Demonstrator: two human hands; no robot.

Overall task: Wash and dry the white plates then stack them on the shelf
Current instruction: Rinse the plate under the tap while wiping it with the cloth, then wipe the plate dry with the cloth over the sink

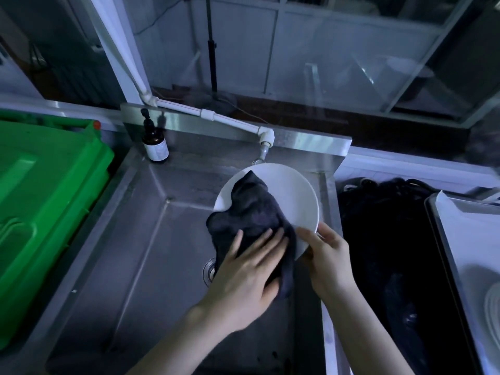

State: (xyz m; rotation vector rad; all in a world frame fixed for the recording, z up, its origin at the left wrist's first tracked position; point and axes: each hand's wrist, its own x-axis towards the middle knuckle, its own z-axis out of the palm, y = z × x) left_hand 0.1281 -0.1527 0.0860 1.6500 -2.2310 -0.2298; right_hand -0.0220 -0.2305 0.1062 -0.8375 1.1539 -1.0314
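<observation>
While the left hand (243, 269), fingers spread straight, presses a crumpled dark cloth (251, 212) onto the round white plate (292, 196), the right hand (327, 255) pinches its near rim over the steel sink (121, 253); a white pipe tap (266, 139) hangs just beyond, a brown pump bottle (154, 142) far left, a green plastic crate (46, 198) left.

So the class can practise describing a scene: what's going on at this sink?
A person is wiping a white plate with a dark cloth above the steel sink. The right hand grips the plate's near rim, while the left hand presses the cloth against the plate's face with straight fingers. A brown bottle stands at the sink's back left corner.
</observation>
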